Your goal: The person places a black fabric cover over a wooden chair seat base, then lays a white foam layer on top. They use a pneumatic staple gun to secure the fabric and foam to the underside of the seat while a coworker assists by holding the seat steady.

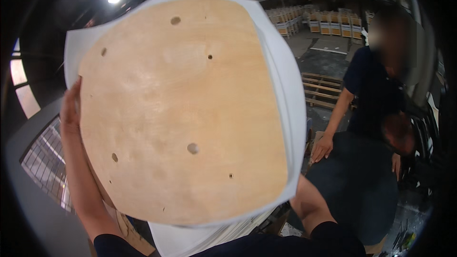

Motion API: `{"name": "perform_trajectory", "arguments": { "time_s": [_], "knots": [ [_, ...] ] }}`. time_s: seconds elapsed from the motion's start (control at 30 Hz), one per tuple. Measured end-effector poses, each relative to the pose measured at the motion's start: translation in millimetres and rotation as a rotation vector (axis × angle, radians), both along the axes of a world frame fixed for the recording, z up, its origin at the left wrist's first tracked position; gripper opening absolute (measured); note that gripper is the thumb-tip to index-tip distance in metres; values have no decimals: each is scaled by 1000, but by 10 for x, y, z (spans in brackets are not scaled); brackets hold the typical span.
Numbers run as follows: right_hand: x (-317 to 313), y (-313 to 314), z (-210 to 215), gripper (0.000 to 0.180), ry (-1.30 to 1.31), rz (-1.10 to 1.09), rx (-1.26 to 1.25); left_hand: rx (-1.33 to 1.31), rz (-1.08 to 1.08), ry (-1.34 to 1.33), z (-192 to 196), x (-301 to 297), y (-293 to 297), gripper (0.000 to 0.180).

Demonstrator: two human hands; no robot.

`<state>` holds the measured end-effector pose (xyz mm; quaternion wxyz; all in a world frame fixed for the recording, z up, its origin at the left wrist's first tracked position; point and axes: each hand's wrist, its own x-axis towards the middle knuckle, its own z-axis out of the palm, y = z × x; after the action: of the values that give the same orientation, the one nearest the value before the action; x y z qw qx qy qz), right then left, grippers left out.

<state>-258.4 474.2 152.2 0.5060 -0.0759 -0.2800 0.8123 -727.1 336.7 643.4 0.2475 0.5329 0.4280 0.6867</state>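
Observation:
A pale plywood seat board [185, 104], rounded and drilled with several holes, is raised upright and fills the middle of the view. White sheet material [294, 114] lies against its far face and sticks out past its edges. My left hand [71, 107] is closed around the board's left edge, partly hidden by it. My right forearm [312, 202] reaches up behind the lower right corner. The board and sheet hide my right hand, so its fingers do not show.
At the right, a person in a dark shirt [376, 90] rests a hand [322, 148] on a large dark rounded panel [354, 185]. Behind are a wooden pallet [322, 88] and stacked white-and-wood items [335, 24]. White sheets [190, 240] lie below the board.

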Motion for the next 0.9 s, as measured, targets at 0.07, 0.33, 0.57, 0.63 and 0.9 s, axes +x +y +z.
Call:
{"name": "perform_trajectory", "arguments": {
  "time_s": [0.07, 0.33, 0.57, 0.63, 0.9],
  "knots": [
    [-123, -455, -238, 54, 104, 76, -33, -77, 6, 28, -314, -46, 264, 57],
    [550, -2092, -581, 64, -158, -243, -177, -436, -295, 216, -2128, 555, 1653, 56],
    [1879, -2748, -16, 70, 115, -368, -483, -739, -942, 57, -2264, 2055, 1774, 69],
    [2155, -2976, 85, 72, 279, -408, -429, -619, -873, -120, -2533, 2239, 1474, 71],
    [3139, -3465, -412, 72, 319, -443, -389, -678, -785, -490, -4477, 3355, 227, 71]
  ]
}}
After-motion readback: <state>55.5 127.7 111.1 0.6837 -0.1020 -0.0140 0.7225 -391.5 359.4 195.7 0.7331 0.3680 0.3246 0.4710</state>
